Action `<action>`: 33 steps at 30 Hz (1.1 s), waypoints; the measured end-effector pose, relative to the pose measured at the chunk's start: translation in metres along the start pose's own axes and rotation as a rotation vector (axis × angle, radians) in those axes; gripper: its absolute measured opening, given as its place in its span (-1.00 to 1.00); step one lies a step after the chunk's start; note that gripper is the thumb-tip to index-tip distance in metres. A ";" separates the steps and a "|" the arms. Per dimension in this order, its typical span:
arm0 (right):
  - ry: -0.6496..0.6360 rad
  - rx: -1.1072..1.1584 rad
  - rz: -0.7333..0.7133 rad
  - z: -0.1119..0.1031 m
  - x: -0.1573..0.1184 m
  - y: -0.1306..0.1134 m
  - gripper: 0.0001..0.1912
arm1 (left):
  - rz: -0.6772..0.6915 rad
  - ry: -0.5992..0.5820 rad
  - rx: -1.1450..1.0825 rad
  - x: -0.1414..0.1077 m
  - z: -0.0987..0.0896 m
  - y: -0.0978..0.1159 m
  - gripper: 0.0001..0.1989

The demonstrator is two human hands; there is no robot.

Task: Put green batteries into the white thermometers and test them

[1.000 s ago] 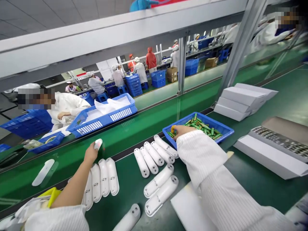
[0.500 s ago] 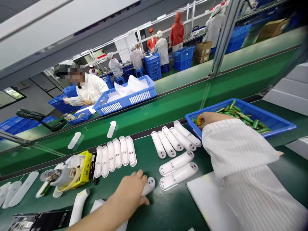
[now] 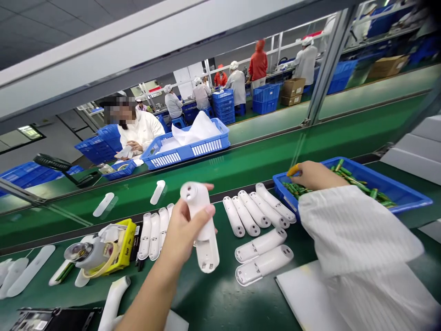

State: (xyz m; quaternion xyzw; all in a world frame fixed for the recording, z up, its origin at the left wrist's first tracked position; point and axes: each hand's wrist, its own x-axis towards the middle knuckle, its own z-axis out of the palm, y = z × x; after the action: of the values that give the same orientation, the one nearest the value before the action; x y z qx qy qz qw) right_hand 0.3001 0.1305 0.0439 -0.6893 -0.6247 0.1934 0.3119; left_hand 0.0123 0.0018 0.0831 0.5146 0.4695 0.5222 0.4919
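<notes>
In the head view my left hand [image 3: 181,227] is wrapped round a white handheld device housing [image 3: 206,243], raised off the bench. Its rounded end with two dark holes is at the top, and an open battery compartment faces me at the lower end. My right hand [image 3: 315,174], with a yellow finger cot on a fingertip, is over the left part of a blue bin [image 3: 389,177] of green batteries [image 3: 354,181]. Its fingers are curled, and what they hold, if anything, is hidden. Between the hands lie several like white housings [image 3: 263,264].
More white housings [image 3: 145,236] stand in a row left of my hand. Nearby are a yellow basket [image 3: 129,241] of small parts and a white board [image 3: 296,289]. Behind runs a green conveyor [image 3: 248,161] carrying white covers [image 3: 103,204]. A co-worker [image 3: 141,131] sits across it, near a blue crate [image 3: 189,149].
My left hand has taken hold of a white housing and lifted it off the bench, up and forward. My right hand stays at the battery bin, slightly raised. The head view has shifted a little.
</notes>
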 end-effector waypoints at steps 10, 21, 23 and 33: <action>-0.213 0.621 -0.563 0.017 -0.109 -0.124 -0.89 | 0.089 0.074 -0.806 0.019 -0.008 -0.021 -0.64; 0.032 0.052 -1.068 0.078 -0.147 -0.133 -0.72 | 0.239 0.098 -0.838 0.008 -0.016 -0.007 -0.65; -0.133 0.106 -0.876 0.080 -0.144 -0.132 -0.69 | 0.239 0.053 -0.821 0.007 -0.015 -0.007 -0.64; -0.424 0.714 -0.495 0.066 -0.122 -0.131 -0.85 | 0.108 0.201 -0.787 0.012 -0.020 -0.013 -0.78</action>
State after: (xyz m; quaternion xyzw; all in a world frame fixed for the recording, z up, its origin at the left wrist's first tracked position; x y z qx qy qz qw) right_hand 0.1420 0.0268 0.0690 -0.3151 -0.7145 0.4519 0.4312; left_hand -0.0070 0.0150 0.0703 0.2574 0.2519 0.7349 0.5746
